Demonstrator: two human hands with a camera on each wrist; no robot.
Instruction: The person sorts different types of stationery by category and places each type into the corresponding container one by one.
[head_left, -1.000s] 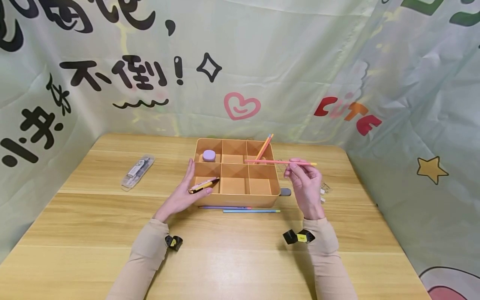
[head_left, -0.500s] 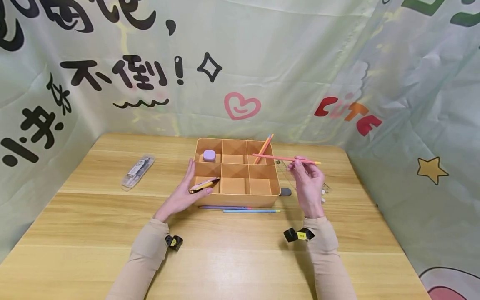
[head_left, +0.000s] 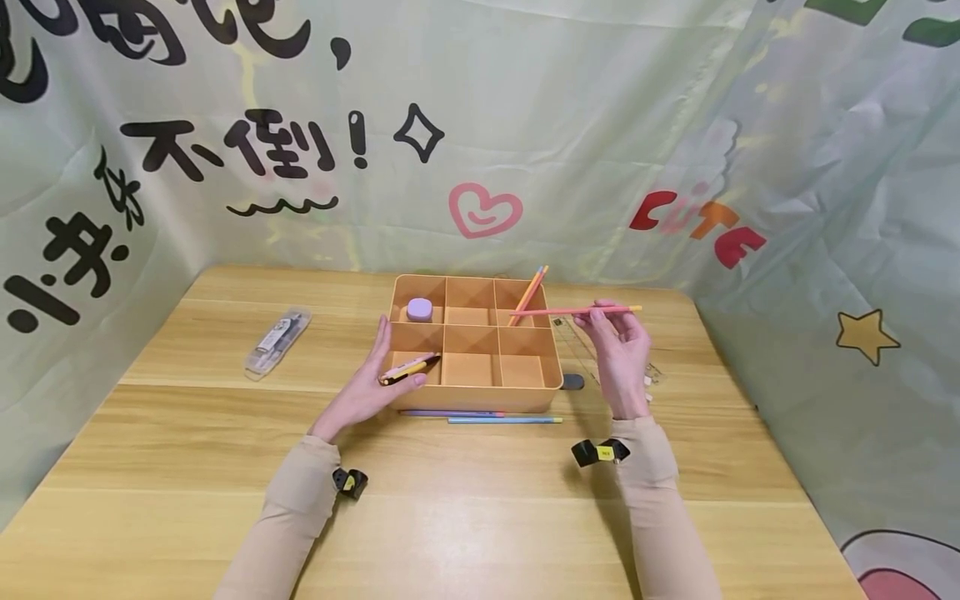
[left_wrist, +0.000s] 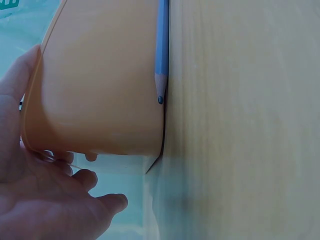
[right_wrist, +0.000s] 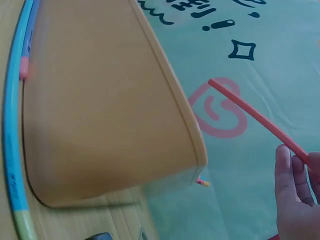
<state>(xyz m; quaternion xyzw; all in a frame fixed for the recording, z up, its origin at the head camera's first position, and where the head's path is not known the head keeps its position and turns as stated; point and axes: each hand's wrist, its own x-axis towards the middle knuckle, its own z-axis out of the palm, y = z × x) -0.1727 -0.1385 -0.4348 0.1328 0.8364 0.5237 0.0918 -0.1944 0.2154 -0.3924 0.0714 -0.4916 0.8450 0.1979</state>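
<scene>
In the head view, the red pencil (head_left: 558, 312) was pinched between the fingers and thumb of the right hand (head_left: 624, 354), off the right side of the orange box (head_left: 472, 400). Its long axis ran left to right, roughly in line with the box's back edge; the free end pointed leftward from the fingers, over the rear right compartment, and the yellow-tipped end stuck out past the fingers, away from the box. Two leaning pencils (head_left: 528, 296) stood tilted in that same compartment, so the flat lie of the red one against their steep slant seemed the relation that counted most. The right hand was the nearer one. The left hand (head_left: 367, 379) rested at the box's front left corner, fingers extended along the left wall, near the pens (head_left: 408, 369) in the front left compartment. The purple pencil (head_left: 450, 413) and light blue pencil (head_left: 504, 421) lay just before the box's front wall.

In the left wrist view, the thumb reached over the box's rim while the other fingers lay loosely by its left side; the red pencil did not show.

In the right wrist view, the fingertips gripped the red pencil near one end. Its free end slanted toward the box's far side, seemingly above the rim and not touching it.
</scene>
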